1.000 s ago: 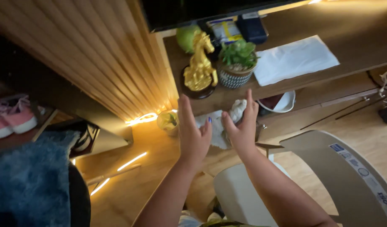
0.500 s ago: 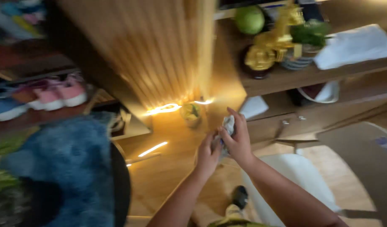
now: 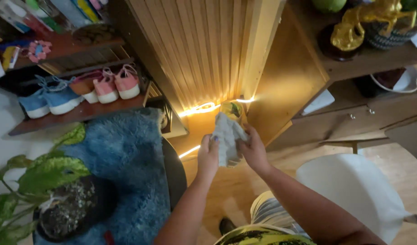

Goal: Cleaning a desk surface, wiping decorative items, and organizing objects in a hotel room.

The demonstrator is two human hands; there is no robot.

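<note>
Pinching pale cloth between both hands' fingers (bunched upright).

slatted panel ahead — open floor below

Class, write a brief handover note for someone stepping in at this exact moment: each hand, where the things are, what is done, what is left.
Left hand: gripping the left edge of the pale cloth.
Right hand: gripping the cloth's right side.
The cloth is held up in the air, crumpled, in front of the lit wooden slat wall; a small yellow pot stands just behind it.
Done: cloth is in both hands.
Left: it touches no surface yet.
</note>
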